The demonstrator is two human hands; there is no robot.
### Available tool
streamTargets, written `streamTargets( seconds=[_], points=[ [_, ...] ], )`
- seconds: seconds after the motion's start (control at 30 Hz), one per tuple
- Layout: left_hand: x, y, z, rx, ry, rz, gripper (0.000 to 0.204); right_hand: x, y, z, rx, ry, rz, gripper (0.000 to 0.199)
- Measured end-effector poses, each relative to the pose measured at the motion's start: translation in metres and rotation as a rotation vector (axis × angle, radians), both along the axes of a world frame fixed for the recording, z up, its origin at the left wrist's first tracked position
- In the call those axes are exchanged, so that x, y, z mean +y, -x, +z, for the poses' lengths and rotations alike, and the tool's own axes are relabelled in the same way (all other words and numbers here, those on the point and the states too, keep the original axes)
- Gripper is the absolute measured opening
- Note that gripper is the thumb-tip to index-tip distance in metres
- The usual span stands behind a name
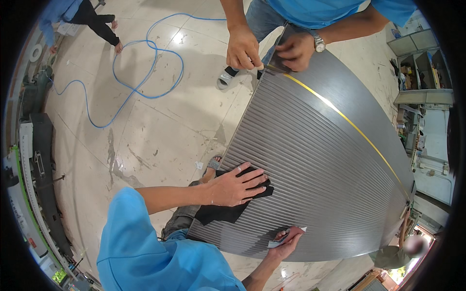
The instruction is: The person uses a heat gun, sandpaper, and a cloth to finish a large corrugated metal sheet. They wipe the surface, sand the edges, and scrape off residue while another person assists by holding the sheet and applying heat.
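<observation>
A large dark grey ribbed panel [315, 160] with a thin gold strip [340, 114] along one side lies in front of me. My left hand [238, 185] presses flat, fingers spread, on a black cloth [218, 212] at the panel's near edge. My right hand [287, 241] pinches a small white piece at the panel's near corner. At the far end another person's two hands [269, 48] hold the panel's corner by the gold strip.
A blue cable [145, 72] loops over the pale tiled floor at the left. A second person crouches at the far left top. Dark machinery [41, 160] lines the left wall; shelves [422, 63] stand at the right.
</observation>
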State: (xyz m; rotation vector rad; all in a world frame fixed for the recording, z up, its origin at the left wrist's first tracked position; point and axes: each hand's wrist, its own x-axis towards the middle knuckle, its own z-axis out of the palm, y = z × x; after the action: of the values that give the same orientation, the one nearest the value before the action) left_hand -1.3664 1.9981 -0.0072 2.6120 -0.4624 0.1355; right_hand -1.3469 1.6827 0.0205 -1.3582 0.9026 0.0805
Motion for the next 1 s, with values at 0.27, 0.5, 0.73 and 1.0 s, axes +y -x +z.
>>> streamTargets(
  seconds=[0.27,0.5,0.73,1.0],
  points=[
    [-0.002,0.0,-0.003,-0.015,0.001,0.01,0.064,0.001,0.0,0.001,0.034,0.055,0.015,0.039],
    [-0.004,0.001,-0.002,-0.011,0.003,0.004,0.061,-0.003,0.001,-0.002,0.055,0.072,-0.023,0.04],
    [-0.008,0.003,0.001,-0.047,0.003,0.028,0.059,-0.006,0.003,-0.001,0.036,0.055,0.006,0.04],
    [-0.01,0.008,0.0,0.007,0.025,0.023,0.06,-0.006,0.0,0.003,0.048,0.05,-0.036,0.039]
  ],
)
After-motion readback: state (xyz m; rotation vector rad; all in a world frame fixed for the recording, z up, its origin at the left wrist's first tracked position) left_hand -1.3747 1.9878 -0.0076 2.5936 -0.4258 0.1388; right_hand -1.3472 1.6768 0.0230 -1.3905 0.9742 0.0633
